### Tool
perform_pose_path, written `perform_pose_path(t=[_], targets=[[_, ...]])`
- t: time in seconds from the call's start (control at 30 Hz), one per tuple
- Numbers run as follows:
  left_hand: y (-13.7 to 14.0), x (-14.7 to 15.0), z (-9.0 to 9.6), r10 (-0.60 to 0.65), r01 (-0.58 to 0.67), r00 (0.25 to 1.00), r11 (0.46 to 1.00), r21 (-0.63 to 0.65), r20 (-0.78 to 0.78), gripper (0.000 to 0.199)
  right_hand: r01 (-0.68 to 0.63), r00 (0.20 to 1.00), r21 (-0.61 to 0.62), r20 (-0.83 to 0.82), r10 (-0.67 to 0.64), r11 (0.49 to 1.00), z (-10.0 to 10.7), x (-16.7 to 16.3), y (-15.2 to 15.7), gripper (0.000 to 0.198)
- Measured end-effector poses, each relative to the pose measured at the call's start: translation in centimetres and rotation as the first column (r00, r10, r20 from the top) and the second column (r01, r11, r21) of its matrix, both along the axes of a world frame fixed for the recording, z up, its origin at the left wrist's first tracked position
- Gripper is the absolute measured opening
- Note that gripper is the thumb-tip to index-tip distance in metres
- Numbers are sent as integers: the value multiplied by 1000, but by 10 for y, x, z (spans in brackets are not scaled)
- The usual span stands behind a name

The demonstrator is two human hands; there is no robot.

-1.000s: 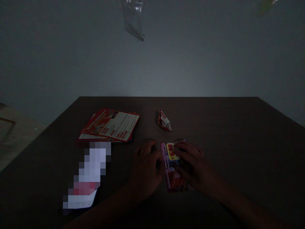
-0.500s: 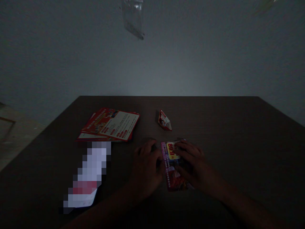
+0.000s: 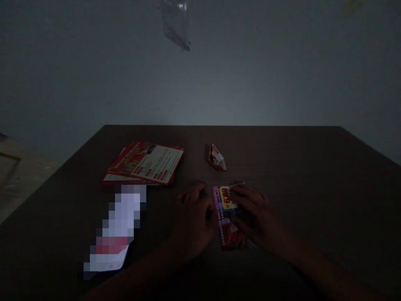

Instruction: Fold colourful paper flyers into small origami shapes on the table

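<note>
Leaflet (image 3: 230, 236), glossy and printed in purple and red with a yellow price patch reading 89.9, lies flat on the dark wooden surface (image 3: 300, 167), between the person's two hands and partly covered by one of them. The right hand (image 3: 260, 219) rests over its right side, palm down, the fingers slightly spread across the print and the thumb set apart from them, lower on the sheet. The left hand (image 3: 193, 223) is just beside the leaflet's left edge, its fingers bent downward and parted from the thumb by a dark gap; the light is too dim to tell whether the thumb or fingertips touch the paper.

Beyond the leaflet, a small folded paper (image 3: 217, 158) in red and white stands tilted on the surface, apart from both hands. To the left is a loose stack of red-and-white cards (image 3: 147, 163), fanned a little out of line. Nearer the person lies a phone (image 3: 115, 263) with a glowing screen, mostly hidden by blocky blurring. A clear plastic bag (image 3: 177, 25) hangs against the pale wall (image 3: 250, 75), and a patch of floor (image 3: 26, 182) shows at far left.
</note>
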State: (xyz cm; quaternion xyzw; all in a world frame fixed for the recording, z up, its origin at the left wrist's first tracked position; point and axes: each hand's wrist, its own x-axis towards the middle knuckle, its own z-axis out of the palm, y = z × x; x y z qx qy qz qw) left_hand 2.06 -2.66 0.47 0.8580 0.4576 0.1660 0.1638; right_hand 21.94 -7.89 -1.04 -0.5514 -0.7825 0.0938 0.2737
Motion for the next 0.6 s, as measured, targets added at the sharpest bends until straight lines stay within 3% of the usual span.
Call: perform_pose_path(t=[0.6], targets=[[0, 0, 0, -3, 3, 1000, 1000, 18, 14, 9, 3, 1000, -18, 5, -2, 1000, 2, 0, 0, 47]])
